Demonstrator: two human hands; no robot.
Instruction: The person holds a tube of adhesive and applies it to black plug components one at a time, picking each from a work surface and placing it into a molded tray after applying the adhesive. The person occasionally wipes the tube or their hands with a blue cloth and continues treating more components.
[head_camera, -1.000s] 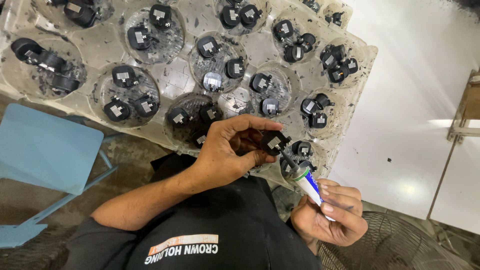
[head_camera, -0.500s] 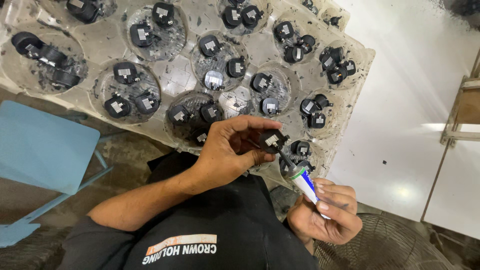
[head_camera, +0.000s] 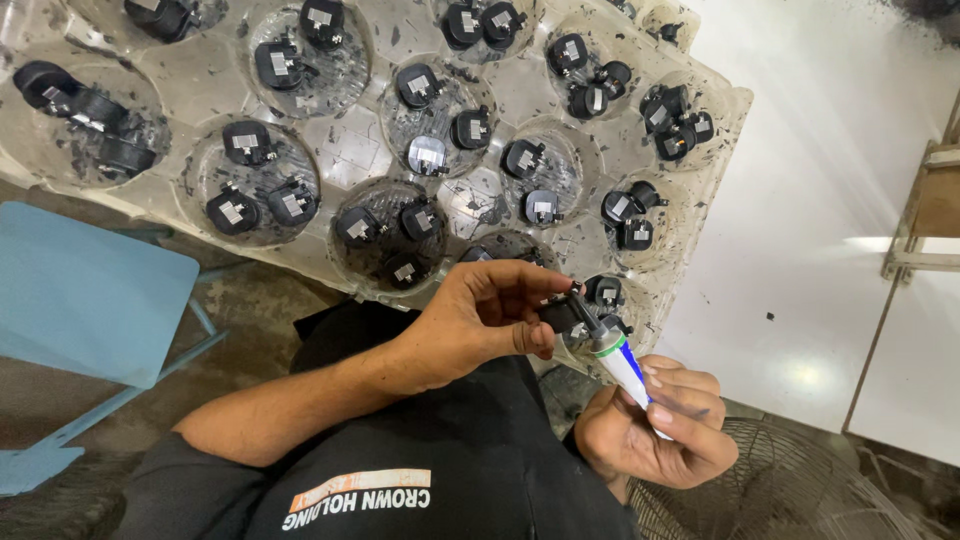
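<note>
My left hand (head_camera: 480, 315) reaches in from the lower left and pinches a small black plastic part (head_camera: 558, 314) between thumb and fingers, just over the near edge of the tray. My right hand (head_camera: 660, 430) grips a small white tube with a green and blue band (head_camera: 622, 364), tilted up to the left. Its nozzle touches the held part. Beneath both hands lies a clear plastic tray (head_camera: 345, 150) with round pockets, each holding two or three similar black parts (head_camera: 430, 155) with grey square faces.
The tray rests on a white table (head_camera: 830, 200) that extends to the right. A light blue stool (head_camera: 90, 300) stands at the left on the floor. A wire fan guard (head_camera: 790, 500) sits at the lower right. My dark shirt (head_camera: 430, 460) fills the bottom.
My left hand has turned the black part slightly and brought it down to the tube's nozzle. My right hand keeps the tube in nearly the same place.
</note>
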